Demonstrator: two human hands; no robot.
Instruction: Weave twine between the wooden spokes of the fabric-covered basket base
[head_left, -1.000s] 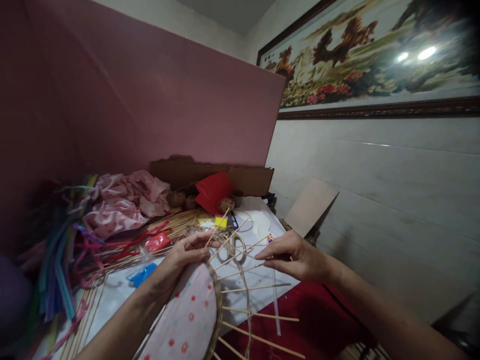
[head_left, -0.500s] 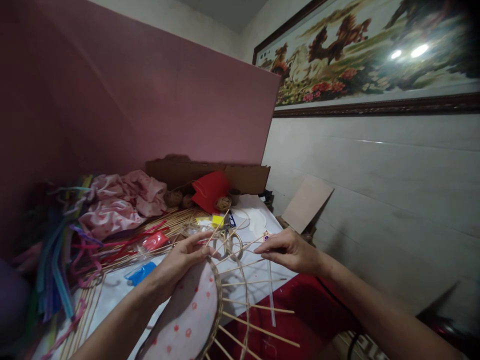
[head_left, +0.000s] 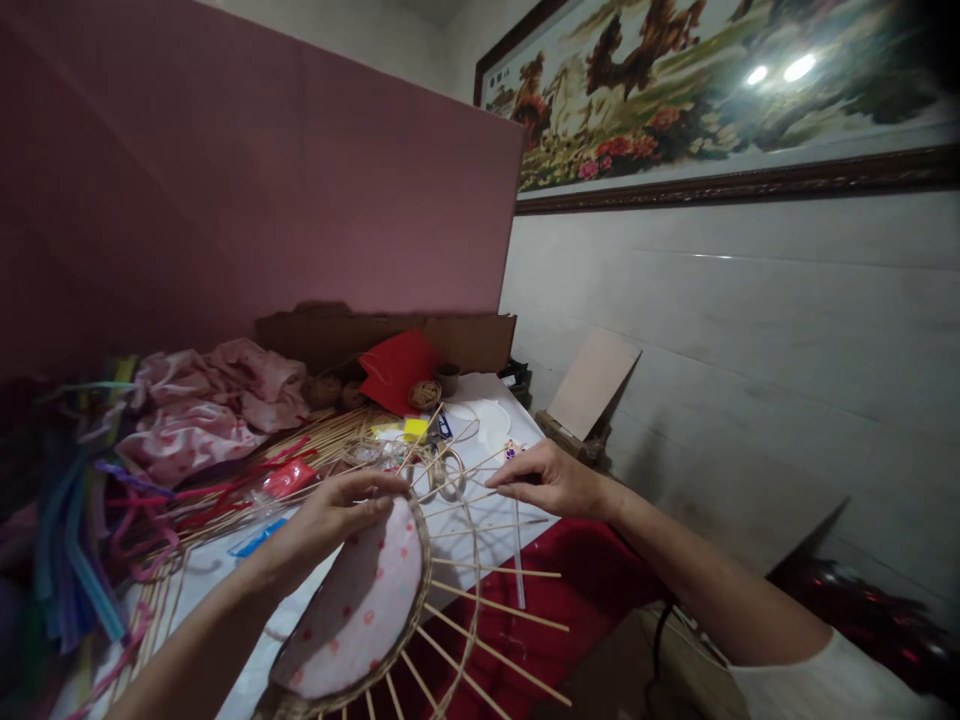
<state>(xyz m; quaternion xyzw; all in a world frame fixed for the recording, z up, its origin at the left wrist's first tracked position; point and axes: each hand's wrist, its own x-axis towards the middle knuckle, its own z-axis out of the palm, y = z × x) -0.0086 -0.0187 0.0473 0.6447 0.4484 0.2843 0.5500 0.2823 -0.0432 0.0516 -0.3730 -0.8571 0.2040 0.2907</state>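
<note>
A half-made woven basket [head_left: 425, 560], tilted on its side, has a pale pink lining with red dots [head_left: 360, 610]. Thin sticks [head_left: 499, 602] fan out from its rim, and a loose strand curves across them. My left hand [head_left: 349, 510] grips the rim's upper edge, thumb on the lining side. Thumb and forefinger of my right hand [head_left: 551, 480] are pinched at the outer end of one of the upper sticks. Scissors [head_left: 450, 475] lie on the white table top just behind the sticks.
Crumpled pink cloth [head_left: 217, 400], coloured pipe cleaners [head_left: 79, 540], and a bundle of long sticks [head_left: 337, 440] fill the left side. A red sheet [head_left: 397, 370] and cardboard [head_left: 472, 340] stand behind. A tiled wall [head_left: 735, 330] borders the right.
The view has shifted, so the scene sits further left and more of the basket shows. Both hands keep nearly the same hold; the left fingers lie closer over the rim.
</note>
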